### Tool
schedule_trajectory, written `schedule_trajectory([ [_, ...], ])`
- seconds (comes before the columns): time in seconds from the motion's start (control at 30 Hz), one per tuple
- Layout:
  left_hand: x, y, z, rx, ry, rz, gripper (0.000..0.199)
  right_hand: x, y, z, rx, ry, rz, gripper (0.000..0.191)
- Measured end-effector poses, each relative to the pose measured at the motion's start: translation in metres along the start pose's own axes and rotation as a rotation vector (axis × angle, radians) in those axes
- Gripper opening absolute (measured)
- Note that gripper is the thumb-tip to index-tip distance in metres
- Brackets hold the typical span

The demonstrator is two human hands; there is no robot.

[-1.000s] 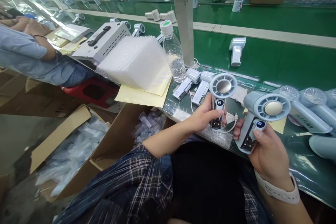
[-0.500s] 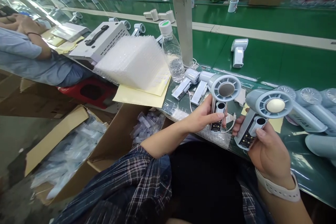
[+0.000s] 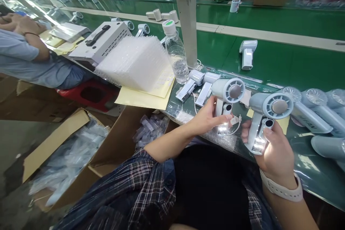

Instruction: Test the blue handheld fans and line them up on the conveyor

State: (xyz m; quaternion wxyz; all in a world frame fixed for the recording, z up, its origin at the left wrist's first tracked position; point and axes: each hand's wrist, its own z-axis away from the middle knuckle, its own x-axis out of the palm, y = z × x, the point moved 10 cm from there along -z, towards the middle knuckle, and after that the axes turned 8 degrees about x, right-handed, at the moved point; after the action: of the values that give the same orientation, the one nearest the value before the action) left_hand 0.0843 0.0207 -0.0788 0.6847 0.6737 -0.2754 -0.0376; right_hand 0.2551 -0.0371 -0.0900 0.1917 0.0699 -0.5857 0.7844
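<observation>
My left hand (image 3: 208, 116) is closed round the handle of a light blue handheld fan (image 3: 226, 90), its thumb across the handle front. A second light blue handheld fan (image 3: 260, 106) is in my right hand (image 3: 279, 147), thumb near the dark round button. Both fans stand nearly upright with their ringed heads turned to the right and towards me. Bright light shows low on both handles. Between the two fans lies a short white cable (image 3: 237, 125). Two more fans (image 3: 185, 90) lie on the bench just beyond my left hand.
A water bottle (image 3: 176, 55) stands beside a stack of bubble wrap (image 3: 137, 63) and yellow sheets (image 3: 142, 97). More fans (image 3: 312, 115) lie at the right. One fan (image 3: 248, 55) lies on the green belt (image 3: 288, 57). Below left is a carton (image 3: 113, 140) of plastic bags. A co-worker's arm (image 3: 35, 45) shows at left.
Light has come on low on both handles, where dark panels with small squares showed before. Both fan heads have turned slightly to the right. Each hand keeps its grip.
</observation>
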Motion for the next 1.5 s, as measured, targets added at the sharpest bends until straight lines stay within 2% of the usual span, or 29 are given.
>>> schedule_trajectory([
  [0.07, -0.002, -0.005, 0.001, -0.042, 0.037, -0.021, 0.082, 0.004, 0.004, -0.002, 0.03, -0.061, -0.04, 0.029],
  [0.13, 0.001, -0.011, 0.002, -0.073, 0.035, 0.011, 0.081, 0.006, 0.01, -0.004, 0.075, -0.095, -0.068, 0.04],
  [0.2, 0.004, -0.015, 0.002, -0.081, 0.027, 0.049, 0.073, 0.004, 0.016, -0.005, 0.108, -0.09, -0.063, 0.047],
  [0.3, 0.002, -0.014, 0.003, -0.054, 0.03, 0.01, 0.06, 0.004, 0.02, -0.006, 0.121, -0.1, -0.031, 0.045],
  [0.47, 0.006, 0.004, 0.009, 0.004, -0.05, -0.013, 0.059, 0.0, 0.004, 0.003, 0.028, 0.004, -0.042, 0.029],
  [0.6, 0.02, 0.026, 0.02, 0.05, -0.143, 0.081, 0.058, 0.004, -0.012, 0.018, -0.024, 0.025, -0.092, 0.03],
  [0.7, 0.029, 0.033, 0.022, 0.034, -0.184, 0.17, 0.057, 0.006, -0.02, 0.023, -0.039, 0.031, -0.109, 0.027],
  [0.83, 0.036, 0.028, 0.009, -0.007, -0.184, 0.253, 0.067, 0.02, -0.017, 0.018, 0.083, -0.05, -0.177, 0.035],
  [0.93, 0.053, 0.016, 0.005, -0.083, -0.296, 0.328, 0.066, 0.027, -0.013, 0.014, 0.158, -0.092, -0.2, 0.042],
  [1.0, 0.06, 0.011, 0.005, -0.092, -0.343, 0.358, 0.065, 0.029, -0.015, 0.014, 0.137, -0.108, -0.195, 0.04],
  [1.13, 0.05, 0.004, 0.007, -0.057, -0.242, 0.326, 0.063, 0.029, -0.018, 0.018, 0.079, -0.116, -0.147, 0.041],
  [1.2, 0.047, 0.002, 0.01, -0.083, -0.211, 0.352, 0.06, 0.026, -0.018, 0.02, 0.077, -0.085, -0.137, 0.045],
  [1.4, 0.051, 0.016, 0.013, -0.114, -0.276, 0.466, 0.049, 0.016, -0.028, 0.021, 0.076, 0.005, -0.171, 0.046],
  [1.5, 0.047, 0.017, 0.014, -0.112, -0.277, 0.416, 0.057, 0.004, -0.035, 0.021, 0.02, 0.088, -0.202, 0.05],
])
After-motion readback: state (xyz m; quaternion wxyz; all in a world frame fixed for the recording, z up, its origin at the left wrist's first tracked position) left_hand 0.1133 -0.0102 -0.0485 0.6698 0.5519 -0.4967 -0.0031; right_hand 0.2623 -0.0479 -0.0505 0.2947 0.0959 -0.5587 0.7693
